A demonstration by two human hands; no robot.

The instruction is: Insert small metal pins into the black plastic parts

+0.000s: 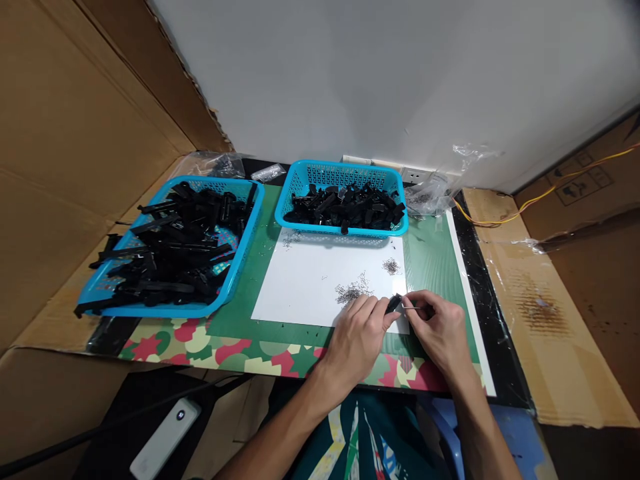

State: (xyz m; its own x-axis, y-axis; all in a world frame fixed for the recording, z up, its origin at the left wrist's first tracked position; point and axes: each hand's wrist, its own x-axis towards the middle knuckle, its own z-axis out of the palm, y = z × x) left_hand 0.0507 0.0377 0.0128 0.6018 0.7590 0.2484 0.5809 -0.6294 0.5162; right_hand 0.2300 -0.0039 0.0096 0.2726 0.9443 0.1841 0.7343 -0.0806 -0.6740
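My left hand (361, 330) is closed round a small black plastic part (394, 304) above the right edge of a white sheet (295, 287). Fingers of my right hand (443, 327) pinch a thin metal tool (411, 307) with its tip against or very close to that part. Whether they touch is too small to tell. Just beyond my left hand lies a loose pile of tiny metal pieces (351, 292), perhaps springs. A smaller pile of similar pieces (391, 267) sits farther back on the sheet.
Long black plastic parts (175, 247) heap over the rim of a blue basket (243, 250) on the left. Another blue basket (345, 231) at the back holds shorter black parts (350, 207). Plastic bags (433, 193) and yellow wires (525, 205) are at the back right. Cardboard (540, 307) flanks the table.
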